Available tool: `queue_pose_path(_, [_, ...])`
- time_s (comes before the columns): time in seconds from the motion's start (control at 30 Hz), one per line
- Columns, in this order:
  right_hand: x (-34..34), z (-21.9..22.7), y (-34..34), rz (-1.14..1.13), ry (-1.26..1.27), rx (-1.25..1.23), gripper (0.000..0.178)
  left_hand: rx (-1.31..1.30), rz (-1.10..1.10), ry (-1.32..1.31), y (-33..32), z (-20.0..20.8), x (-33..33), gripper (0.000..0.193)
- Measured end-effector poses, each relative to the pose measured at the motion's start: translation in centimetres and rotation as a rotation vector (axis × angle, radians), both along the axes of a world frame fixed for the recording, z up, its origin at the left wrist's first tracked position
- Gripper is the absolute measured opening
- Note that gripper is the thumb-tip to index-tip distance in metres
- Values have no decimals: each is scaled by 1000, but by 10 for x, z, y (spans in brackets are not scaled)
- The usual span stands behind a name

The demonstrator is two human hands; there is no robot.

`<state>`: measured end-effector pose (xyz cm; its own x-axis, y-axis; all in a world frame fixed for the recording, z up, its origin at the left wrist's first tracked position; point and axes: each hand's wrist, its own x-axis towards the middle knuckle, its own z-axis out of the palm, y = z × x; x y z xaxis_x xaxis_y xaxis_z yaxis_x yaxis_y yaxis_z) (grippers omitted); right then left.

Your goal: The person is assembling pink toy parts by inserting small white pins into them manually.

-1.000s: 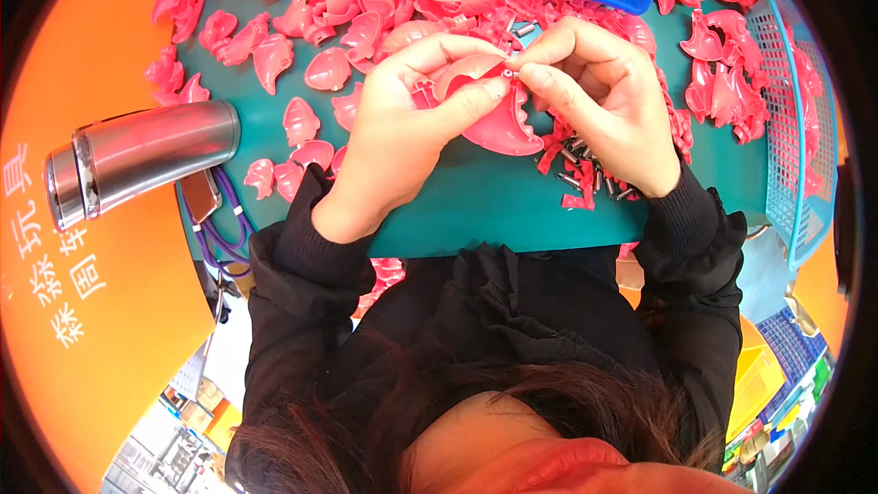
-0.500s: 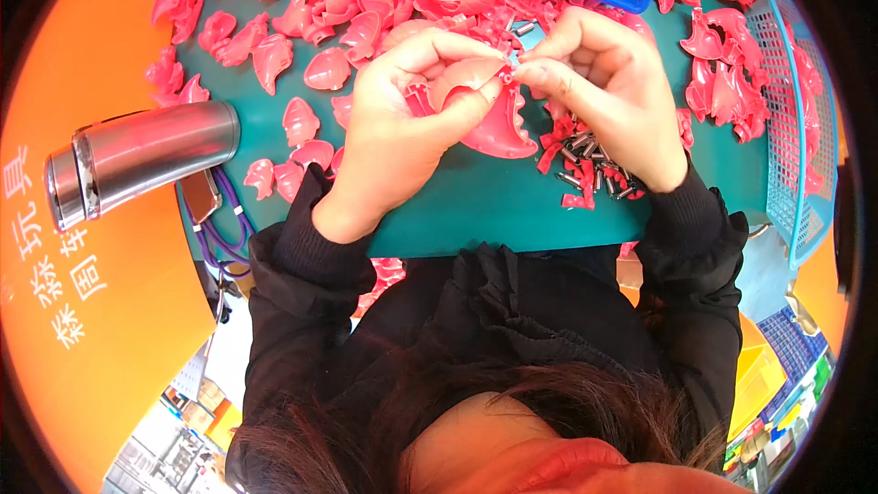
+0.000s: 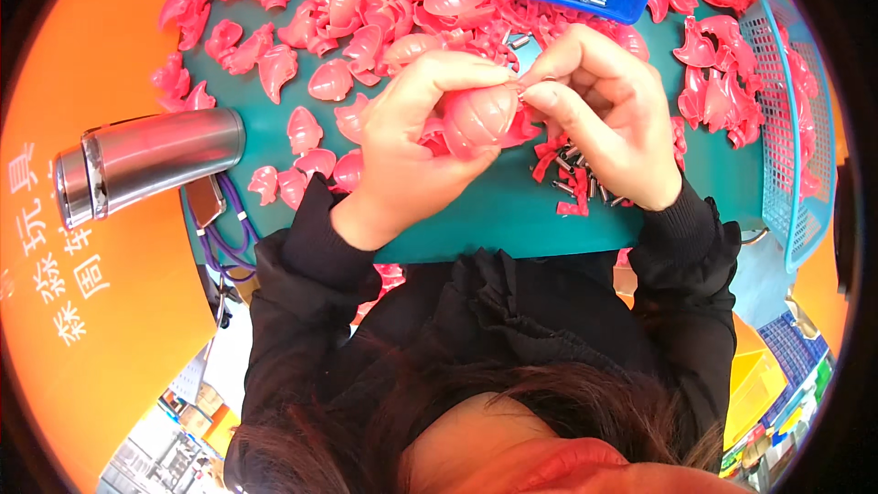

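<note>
My left hand [image 3: 412, 133] is wrapped round a glossy pinkish-red plastic shell part [image 3: 480, 117], its rounded ribbed side turned up. More red plastic shows behind it, partly hidden by my fingers. My right hand [image 3: 608, 110] meets the part's upper right end, with thumb and forefinger pinched together there. Whatever sits in that pinch is too small and covered to make out. Below the right hand, small dark metal cylinders [image 3: 599, 187] lie mixed with red plastic scraps [image 3: 574, 205] on the green tabletop [image 3: 485, 220].
Many loose red shell parts [image 3: 366, 9] are heaped across the far side. A blue tray [image 3: 626, 9] of small silvery metal pieces stands among them. At left lies a steel flask [image 3: 165, 160] near a purple cord [image 3: 215, 238]. A light blue basket [image 3: 777, 137] borders the right.
My left hand has turned the red part, so its rounded ribbed side now faces up and its toothed edge no longer shows. My right hand stays pinched at the part's end, slightly lower.
</note>
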<state>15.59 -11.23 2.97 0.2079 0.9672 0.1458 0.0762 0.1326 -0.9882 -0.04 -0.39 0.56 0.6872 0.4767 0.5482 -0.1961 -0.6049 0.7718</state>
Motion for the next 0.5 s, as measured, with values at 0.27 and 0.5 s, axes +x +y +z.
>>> queue_pose_path(0.27, [39, 16, -1, -132, -462, -75, 27, -1319, -633, 255, 8, 14, -7, 57])
queue_pose_path(0.5, [120, 12, -26, -470, -1203, -187, 25, -1545, -598, -111, 12, 17, -6, 50])
